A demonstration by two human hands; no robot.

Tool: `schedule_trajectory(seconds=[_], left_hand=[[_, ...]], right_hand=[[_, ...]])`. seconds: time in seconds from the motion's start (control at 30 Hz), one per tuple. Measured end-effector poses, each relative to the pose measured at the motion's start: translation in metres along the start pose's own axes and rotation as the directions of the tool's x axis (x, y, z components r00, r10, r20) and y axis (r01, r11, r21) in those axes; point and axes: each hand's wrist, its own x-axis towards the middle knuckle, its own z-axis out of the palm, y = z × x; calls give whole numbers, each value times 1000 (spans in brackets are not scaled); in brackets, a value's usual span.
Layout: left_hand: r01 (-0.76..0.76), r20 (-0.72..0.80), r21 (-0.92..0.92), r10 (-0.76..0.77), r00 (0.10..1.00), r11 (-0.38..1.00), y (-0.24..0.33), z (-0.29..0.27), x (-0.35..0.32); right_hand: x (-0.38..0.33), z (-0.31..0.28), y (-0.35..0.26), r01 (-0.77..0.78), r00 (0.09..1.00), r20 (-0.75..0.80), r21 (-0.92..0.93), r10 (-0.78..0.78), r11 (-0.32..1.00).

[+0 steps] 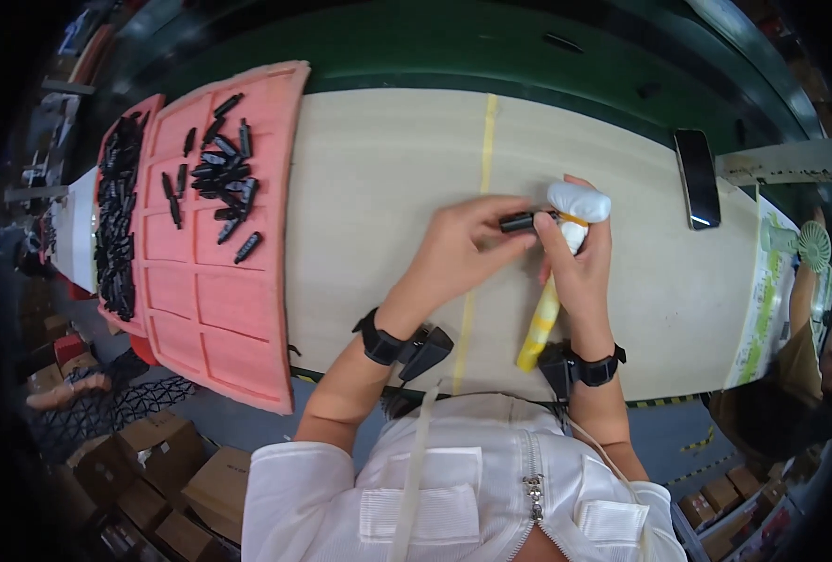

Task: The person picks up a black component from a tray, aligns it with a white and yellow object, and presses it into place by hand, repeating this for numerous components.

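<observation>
My left hand (458, 245) pinches a small black cylindrical part (517, 222) between thumb and fingers above the table's middle. My right hand (583, 272) is closed around a mallet (540, 328) with a yellow handle and a head wrapped in white. Its head points away from me and its handle slants down toward my body. The right end of the black part meets my right thumb, close to the mallet's neck; whether part and mallet touch, I cannot tell. Both wrists wear black straps with black blocks attached.
On the left, a pink compartmented tray (215, 323) holds scattered black parts (224, 178); another pink tray beyond is heaped with more. A phone (697, 178) lies at the far right. Yellow tape (487, 140) crosses the pale table. Another person's arm (803, 309) shows beyond the right end.
</observation>
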Motion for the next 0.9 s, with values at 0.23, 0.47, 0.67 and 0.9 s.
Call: schedule_trajectory(seconds=[0.23,0.47,0.67,0.9], left_hand=[[-107,-674,-156,-27,738,982,7,-86,-2],[-327,-835,-351,-135,534,877,-3,-160,3],[-212,-276,257,281,919,943,21,-87,121],[-429,103,842,684,722,326,-13,-50,249]], right_hand=[[-4,2,2,-47,998,36,-35,49,998],[0,3,4,-68,998,6,-50,68,996],[0,1,5,-68,996,53,-57,71,996],[-4,0,1,-93,989,110,-66,99,994]])
